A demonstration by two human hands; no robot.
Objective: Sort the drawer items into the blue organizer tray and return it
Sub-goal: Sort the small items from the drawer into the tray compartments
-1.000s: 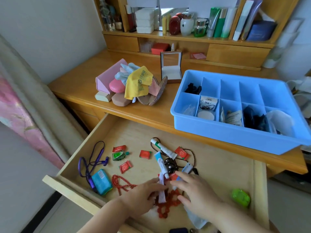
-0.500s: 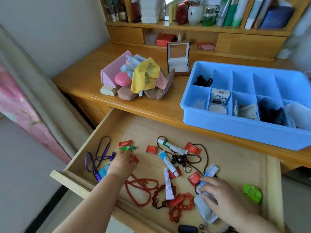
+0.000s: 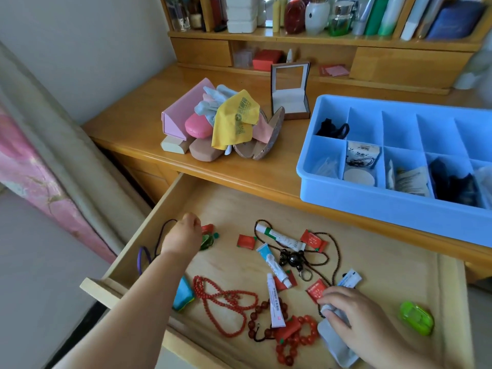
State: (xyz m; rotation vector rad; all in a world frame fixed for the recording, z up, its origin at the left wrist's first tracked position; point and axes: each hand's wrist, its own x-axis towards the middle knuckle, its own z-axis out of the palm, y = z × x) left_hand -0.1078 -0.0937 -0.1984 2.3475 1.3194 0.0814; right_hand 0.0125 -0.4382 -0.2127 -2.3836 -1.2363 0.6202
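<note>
Wooden drawer hangs open under the desk, where the left hand curls over small red and green packets, the right hand grips a whitish tube, and the blue tray sits on the desktop.

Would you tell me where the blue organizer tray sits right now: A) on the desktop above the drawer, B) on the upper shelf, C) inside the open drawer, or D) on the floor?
A: the blue organizer tray rests on the desktop, behind the open drawer.
</note>
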